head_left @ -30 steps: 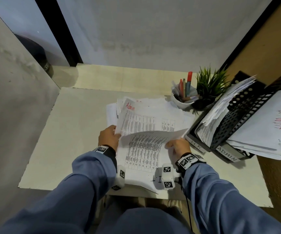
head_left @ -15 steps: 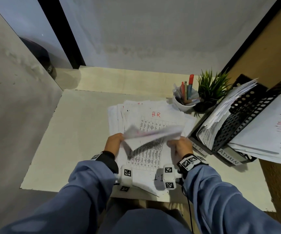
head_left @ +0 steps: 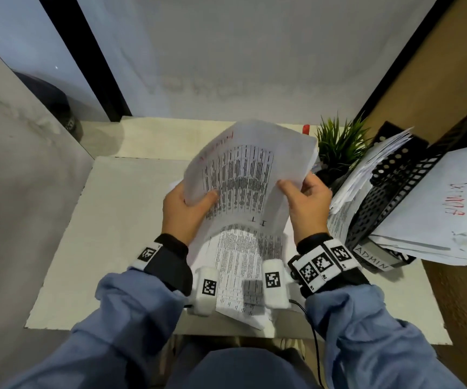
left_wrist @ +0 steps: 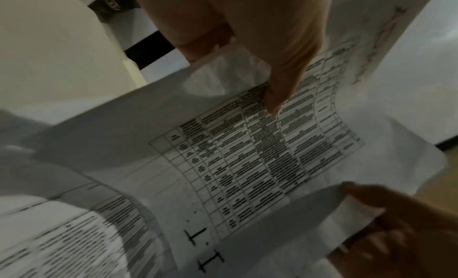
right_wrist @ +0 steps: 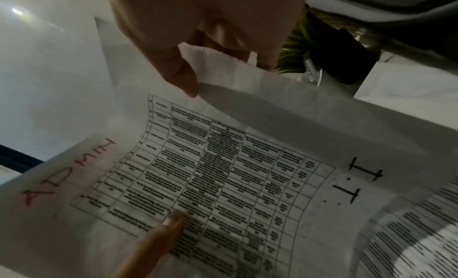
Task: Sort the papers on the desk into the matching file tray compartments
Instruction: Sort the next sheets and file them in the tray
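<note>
Item: printed sheet (head_left: 250,175), red "ADMIN" heading, now raised off the counter (head_left: 120,220) stack. Fingers of left hand (head_left: 186,211) and right hand (head_left: 306,207) pinch its side edges. Likely bound for the file tray (head_left: 389,209) beyond the right fingers.

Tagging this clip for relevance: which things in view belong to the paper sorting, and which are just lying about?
Part of the job:
- white printed sheet marked ADMIN in red, pinched by left hand and right hand
- white paper pile on the desk
- black mesh file tray

Lying about:
- green potted plant
- red pen
</note>
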Tool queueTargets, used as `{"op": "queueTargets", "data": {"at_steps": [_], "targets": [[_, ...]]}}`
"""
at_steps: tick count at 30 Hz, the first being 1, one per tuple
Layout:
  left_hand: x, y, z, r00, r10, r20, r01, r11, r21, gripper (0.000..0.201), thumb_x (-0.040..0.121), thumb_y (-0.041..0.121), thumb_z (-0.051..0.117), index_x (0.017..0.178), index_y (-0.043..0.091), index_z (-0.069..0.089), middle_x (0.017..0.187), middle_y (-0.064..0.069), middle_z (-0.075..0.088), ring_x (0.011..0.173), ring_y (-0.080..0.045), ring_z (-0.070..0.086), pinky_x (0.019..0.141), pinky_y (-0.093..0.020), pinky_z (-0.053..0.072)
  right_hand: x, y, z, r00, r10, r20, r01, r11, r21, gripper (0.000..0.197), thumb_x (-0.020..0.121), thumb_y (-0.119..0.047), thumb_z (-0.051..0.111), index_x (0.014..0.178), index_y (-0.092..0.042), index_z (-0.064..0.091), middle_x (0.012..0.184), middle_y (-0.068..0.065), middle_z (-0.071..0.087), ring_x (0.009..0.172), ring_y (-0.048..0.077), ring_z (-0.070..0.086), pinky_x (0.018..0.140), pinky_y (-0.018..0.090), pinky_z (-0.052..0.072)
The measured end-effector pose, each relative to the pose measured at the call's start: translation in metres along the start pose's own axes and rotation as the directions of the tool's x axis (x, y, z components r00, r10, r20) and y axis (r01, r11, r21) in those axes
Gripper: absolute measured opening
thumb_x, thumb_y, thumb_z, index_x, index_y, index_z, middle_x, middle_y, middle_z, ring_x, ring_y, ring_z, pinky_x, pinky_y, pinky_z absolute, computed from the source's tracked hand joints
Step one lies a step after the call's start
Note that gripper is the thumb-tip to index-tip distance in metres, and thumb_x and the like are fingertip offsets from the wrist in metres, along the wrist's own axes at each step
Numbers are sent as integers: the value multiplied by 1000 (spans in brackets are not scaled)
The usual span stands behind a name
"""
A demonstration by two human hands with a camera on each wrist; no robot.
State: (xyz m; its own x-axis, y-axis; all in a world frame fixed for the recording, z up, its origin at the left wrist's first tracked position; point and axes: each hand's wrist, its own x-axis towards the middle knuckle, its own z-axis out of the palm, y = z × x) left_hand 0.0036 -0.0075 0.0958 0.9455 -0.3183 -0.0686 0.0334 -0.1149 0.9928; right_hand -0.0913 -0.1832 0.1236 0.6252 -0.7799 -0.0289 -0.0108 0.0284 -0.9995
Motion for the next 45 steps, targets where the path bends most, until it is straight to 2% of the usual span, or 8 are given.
{"op": "queueTargets", "data": {"at_steps": [7, 19, 23, 27, 31, 36, 41, 45], "targets": [[-17, -37, 6, 972, -211, 104, 171, 938, 302, 23, 86, 26, 64, 94, 5, 67, 92, -15, 71, 88, -32, 67, 73, -36, 54, -20, 43, 1, 977, 212, 11, -206, 959, -196, 12, 83, 4, 58, 89, -7, 58, 86, 18, 62, 91, 37, 63, 58, 18, 49], [-31, 115, 86, 882, 242, 405, -342, 919, 194, 44, 90, 29, 57, 64, -6, 51, 62, -29, 47, 53, -20, 40, 52, -26, 31, 23, -52, -138, 906, -167, -390, 118, 982, -146, 32, 82, 5, 58, 108, -13, 60, 89, 4, 65, 84, 12, 62, 82, 23, 50], [-48, 138, 141, 831, 344, 437, -434, 892, 124, 38, 92, 7, 56, 55, 14, 53, 45, 11, 42, 43, -1, 38, 46, -9, 26, 31, -44, -206, 746, -127, -653, -321, 791, -521, 57, 80, -20, 68, 131, -6, 47, 131, 18, 47, 122, 32, 43, 100, 42, 38], [-57, 140, 195, 774, 400, 491, -524, 840, 141, 23, 87, -5, 52, 101, 3, 69, 58, 15, 54, 56, 10, 52, 51, 1, 33, 36, -21, -235, 724, 197, -661, -630, 579, -518, 65, 72, -44, 76, 115, 1, 57, 124, 22, 55, 116, 39, 49, 90, 47, 48], [-60, 127, 243, 743, 388, 545, -557, 810, 184, 54, 79, -4, 49, 126, 20, 60, 104, -6, 72, 87, -20, 66, 74, -26, 54, 41, -17, -242, 797, 207, -568, -529, 693, -489, 34, 78, -21, 71, 106, -2, 66, 111, 19, 67, 99, 34, 63, 75, 35, 50], [-67, 106, 285, 738, 315, 597, -572, 761, 306, 61, 74, 1, 44, 129, 24, 52, 101, -20, 68, 90, -38, 64, 78, -45, 54, 51, -35, -240, 891, 33, -453, -306, 780, -546, 32, 85, -15, 62, 115, -2, 61, 114, 22, 63, 109, 37, 58, 85, 38, 46], [-71, 83, 309, 730, 176, 660, -544, 735, 405, 56, 80, -4, 44, 131, 19, 49, 106, -21, 64, 95, -39, 60, 83, -43, 51, 54, -39, -245, 860, 311, -403, -491, 720, -491, 32, 98, -20, 42, 127, -7, 50, 136, 10, 50, 125, 26, 48, 88, 25, 39], [-70, 65, 321, 693, 105, 713, -561, 700, 442, 52, 83, -4, 45, 132, 13, 45, 107, -23, 63, 98, -41, 59, 85, -46, 49, 49, -81, -239, 897, -186, -402, -85, 819, -568, 11, 89, -3, 48, 88, 0, 58, 85, 10, 62, 80, 21, 54, 57, 26, 38]]}}
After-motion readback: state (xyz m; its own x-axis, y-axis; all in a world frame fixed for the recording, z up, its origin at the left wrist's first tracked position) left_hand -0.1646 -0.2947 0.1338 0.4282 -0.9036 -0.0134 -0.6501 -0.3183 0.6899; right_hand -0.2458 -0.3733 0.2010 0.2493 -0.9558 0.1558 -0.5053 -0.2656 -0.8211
